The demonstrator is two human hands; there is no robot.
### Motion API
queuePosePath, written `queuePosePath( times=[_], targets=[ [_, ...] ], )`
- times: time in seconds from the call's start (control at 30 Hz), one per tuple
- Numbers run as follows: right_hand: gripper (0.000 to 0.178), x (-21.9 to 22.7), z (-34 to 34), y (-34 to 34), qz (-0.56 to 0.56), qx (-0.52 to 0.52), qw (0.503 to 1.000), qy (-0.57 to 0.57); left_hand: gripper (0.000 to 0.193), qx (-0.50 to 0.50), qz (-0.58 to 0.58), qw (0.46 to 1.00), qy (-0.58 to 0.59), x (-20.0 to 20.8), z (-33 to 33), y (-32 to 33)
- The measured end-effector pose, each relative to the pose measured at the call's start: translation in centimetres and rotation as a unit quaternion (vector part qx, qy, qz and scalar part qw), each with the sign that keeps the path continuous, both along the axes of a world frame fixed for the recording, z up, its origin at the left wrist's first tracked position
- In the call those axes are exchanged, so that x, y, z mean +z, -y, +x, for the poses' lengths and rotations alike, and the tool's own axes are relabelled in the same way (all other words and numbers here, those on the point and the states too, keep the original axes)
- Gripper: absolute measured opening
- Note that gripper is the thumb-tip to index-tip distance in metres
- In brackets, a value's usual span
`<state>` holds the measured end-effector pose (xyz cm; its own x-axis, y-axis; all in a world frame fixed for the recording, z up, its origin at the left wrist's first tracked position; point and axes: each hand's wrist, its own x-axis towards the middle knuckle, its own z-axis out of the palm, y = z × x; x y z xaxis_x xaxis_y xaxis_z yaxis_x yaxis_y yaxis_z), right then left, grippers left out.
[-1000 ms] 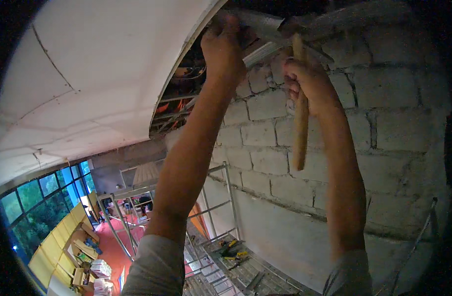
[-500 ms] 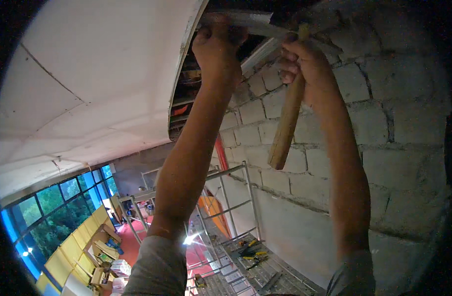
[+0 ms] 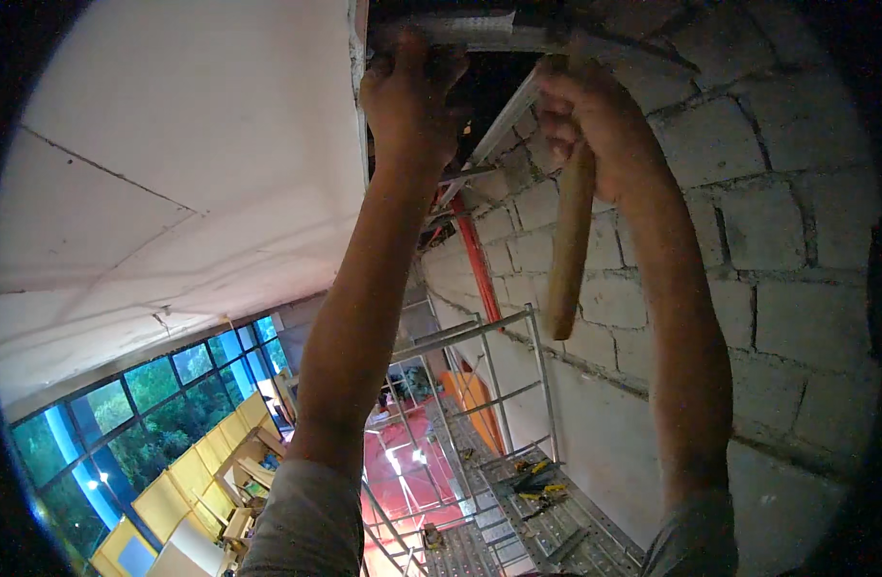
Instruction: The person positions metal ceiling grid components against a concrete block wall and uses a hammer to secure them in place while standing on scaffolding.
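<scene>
two hands: both are reaching overhead, working at the gap between ceiling and wall.
ceiling board: white, flat, filling the left; its cut edge is ending just beside the left hand.
left hand: its grip is closing around the metal channel, a pale strip running across the top of the opening.
channel handling: it is looking light, thin and stiff, likely sharp at the edges; holding it on the flat sides is seeming safest.
hammer: its wooden handle is hanging down and slightly left from the right fist; the head is lying hidden in the dark above.
right hand: its grip is wrapping tight around the upper handle, close to the head.
hammer handling: top-heavy and rigid, with smooth wood; gripping lower would be giving more swing.
block wall: grey masonry is filling the right.
scaffold: standing far below.
</scene>
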<state>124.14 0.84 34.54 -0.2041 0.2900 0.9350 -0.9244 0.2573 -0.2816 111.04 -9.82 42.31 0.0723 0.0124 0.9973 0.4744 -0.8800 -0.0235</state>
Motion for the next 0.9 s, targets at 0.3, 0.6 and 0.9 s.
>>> queuePosePath(
  times=[0.3,0.6,0.9],
  targets=[
    [0.017,-2.8,-1.3,-0.8,-0.039,0.097,0.994,-0.029,0.035,-0.010,0.026,0.999,0.024,-0.4,0.5,-0.9],
    [0.026,0.0,-0.4,-2.0,0.025,0.367,0.930,-0.025,0.032,0.003,0.010,0.999,0.033,-0.2,0.7,-0.6],
    [0.034,-1.3,-0.4,-7.1,0.133,0.486,0.864,0.019,0.031,-0.007,0.013,0.999,0.047,-0.5,0.7,-0.7]
  ],
)
